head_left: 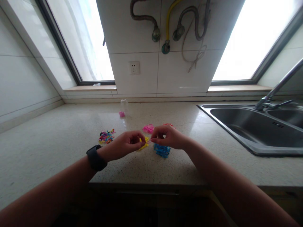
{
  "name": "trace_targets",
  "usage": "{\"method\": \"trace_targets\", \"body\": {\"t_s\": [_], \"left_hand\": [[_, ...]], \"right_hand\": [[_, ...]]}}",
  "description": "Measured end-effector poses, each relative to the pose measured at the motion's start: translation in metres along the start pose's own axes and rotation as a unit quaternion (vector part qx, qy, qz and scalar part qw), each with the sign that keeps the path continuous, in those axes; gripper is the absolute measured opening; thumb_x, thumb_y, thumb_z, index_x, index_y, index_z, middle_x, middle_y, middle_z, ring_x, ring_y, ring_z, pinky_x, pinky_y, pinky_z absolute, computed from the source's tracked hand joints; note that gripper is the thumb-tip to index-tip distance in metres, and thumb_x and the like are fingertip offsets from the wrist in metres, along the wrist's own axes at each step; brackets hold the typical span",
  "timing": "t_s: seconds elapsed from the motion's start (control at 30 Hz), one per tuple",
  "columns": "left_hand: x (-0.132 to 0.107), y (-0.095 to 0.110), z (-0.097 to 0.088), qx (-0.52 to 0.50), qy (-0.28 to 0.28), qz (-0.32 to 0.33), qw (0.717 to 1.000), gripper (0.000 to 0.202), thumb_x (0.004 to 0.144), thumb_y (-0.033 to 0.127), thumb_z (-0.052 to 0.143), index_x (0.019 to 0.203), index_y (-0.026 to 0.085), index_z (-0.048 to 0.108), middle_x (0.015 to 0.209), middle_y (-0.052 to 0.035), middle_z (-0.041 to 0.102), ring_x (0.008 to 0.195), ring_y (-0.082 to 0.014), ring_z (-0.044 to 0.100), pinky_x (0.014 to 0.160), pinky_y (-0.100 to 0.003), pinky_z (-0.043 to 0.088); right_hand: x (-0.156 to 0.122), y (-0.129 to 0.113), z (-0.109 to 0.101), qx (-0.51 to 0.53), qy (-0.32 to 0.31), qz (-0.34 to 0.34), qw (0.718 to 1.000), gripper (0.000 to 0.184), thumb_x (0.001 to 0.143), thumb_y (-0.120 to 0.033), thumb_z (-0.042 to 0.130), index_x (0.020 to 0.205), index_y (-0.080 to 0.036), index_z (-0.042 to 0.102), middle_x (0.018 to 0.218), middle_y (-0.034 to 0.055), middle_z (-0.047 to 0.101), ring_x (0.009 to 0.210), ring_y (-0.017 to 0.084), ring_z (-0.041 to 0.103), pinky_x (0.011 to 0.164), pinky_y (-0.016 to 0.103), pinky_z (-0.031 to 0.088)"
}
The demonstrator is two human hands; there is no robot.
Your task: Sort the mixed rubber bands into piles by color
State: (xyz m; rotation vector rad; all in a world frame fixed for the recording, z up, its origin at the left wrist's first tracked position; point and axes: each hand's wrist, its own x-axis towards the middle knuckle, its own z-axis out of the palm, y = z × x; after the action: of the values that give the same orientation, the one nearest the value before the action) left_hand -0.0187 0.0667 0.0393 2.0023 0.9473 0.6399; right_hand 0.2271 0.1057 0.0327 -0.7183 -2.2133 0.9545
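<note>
My left hand point(126, 145), with a black watch point(96, 157) on its wrist, and my right hand point(167, 136) meet above the speckled counter point(59, 142), fingertips pinched together on a tiny band point(148, 142) stretched between them. Right under the hands lie a yellow pile of small bands point(144, 145) and a blue pile point(162, 150). A pink pile point(148, 128) sits just beyond, and a red pile point(168, 124) peeks out behind my right hand. A mixed-colour heap point(106, 136) lies to the left of my left hand.
A small clear bottle with a pink base point(123, 108) stands further back on the counter. A steel sink point(248, 129) with a tap point(279, 86) fills the right side. A tiled wall with a socket point(134, 67) and hoses point(168, 25) stands between two windows.
</note>
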Motion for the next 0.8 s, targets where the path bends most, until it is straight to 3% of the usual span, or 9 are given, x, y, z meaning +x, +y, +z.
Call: {"method": "trace_targets", "body": {"t_s": [0.2, 0.4, 0.57, 0.7, 0.8], "left_hand": [[0.001, -0.015, -0.015, 0.053, 0.032, 0.002, 0.998, 0.025, 0.093, 0.042, 0.060, 0.099, 0.018, 0.064, 0.068, 0.0035, 0.049, 0.059, -0.0099, 0.041, 0.053, -0.021, 0.032], [0.002, -0.041, -0.046, 0.081, 0.110, 0.001, 0.991, 0.027, 0.093, 0.043, 0.059, 0.095, 0.017, 0.063, 0.068, 0.0033, 0.048, 0.058, -0.0100, 0.041, 0.052, -0.021, 0.033], [-0.007, -0.084, -0.095, 0.159, 0.199, -0.035, 0.966, 0.031, 0.090, 0.048, 0.060, 0.095, 0.017, 0.064, 0.065, 0.0025, 0.051, 0.057, -0.0113, 0.044, 0.051, -0.022, 0.033], [-0.030, -0.126, -0.142, 0.213, 0.267, -0.076, 0.937, 0.041, 0.085, 0.055, 0.059, 0.099, 0.017, 0.065, 0.064, 0.0029, 0.052, 0.055, -0.0119, 0.044, 0.051, -0.023, 0.033], [-0.051, -0.149, -0.166, 0.245, 0.267, -0.138, 0.922, 0.052, 0.082, 0.063, 0.055, 0.101, 0.017, 0.066, 0.064, 0.0024, 0.054, 0.056, -0.0136, 0.046, 0.053, -0.024, 0.035]], "right_hand": [[0.000, -0.008, -0.004, 0.088, 0.064, 0.022, 0.994, 0.028, 0.082, -0.045, 0.071, 0.079, -0.017, 0.066, 0.065, -0.0022, 0.054, 0.059, 0.009, 0.043, 0.054, 0.025, 0.035], [-0.002, -0.004, -0.009, 0.157, 0.090, 0.030, 0.983, 0.030, 0.083, -0.046, 0.069, 0.083, -0.016, 0.068, 0.067, -0.0017, 0.054, 0.058, 0.009, 0.042, 0.052, 0.024, 0.033], [-0.004, 0.003, -0.010, 0.177, 0.103, 0.031, 0.978, 0.027, 0.085, -0.044, 0.069, 0.084, -0.017, 0.068, 0.067, -0.0021, 0.054, 0.058, 0.009, 0.042, 0.052, 0.024, 0.032], [-0.003, 0.004, -0.010, 0.160, 0.110, 0.032, 0.981, 0.028, 0.085, -0.045, 0.068, 0.085, -0.017, 0.068, 0.066, -0.0026, 0.053, 0.057, 0.009, 0.042, 0.053, 0.024, 0.033], [0.002, 0.011, -0.009, 0.092, 0.131, 0.042, 0.986, 0.030, 0.085, -0.046, 0.067, 0.086, -0.016, 0.069, 0.067, -0.0011, 0.056, 0.060, 0.010, 0.046, 0.055, 0.025, 0.036]]}}
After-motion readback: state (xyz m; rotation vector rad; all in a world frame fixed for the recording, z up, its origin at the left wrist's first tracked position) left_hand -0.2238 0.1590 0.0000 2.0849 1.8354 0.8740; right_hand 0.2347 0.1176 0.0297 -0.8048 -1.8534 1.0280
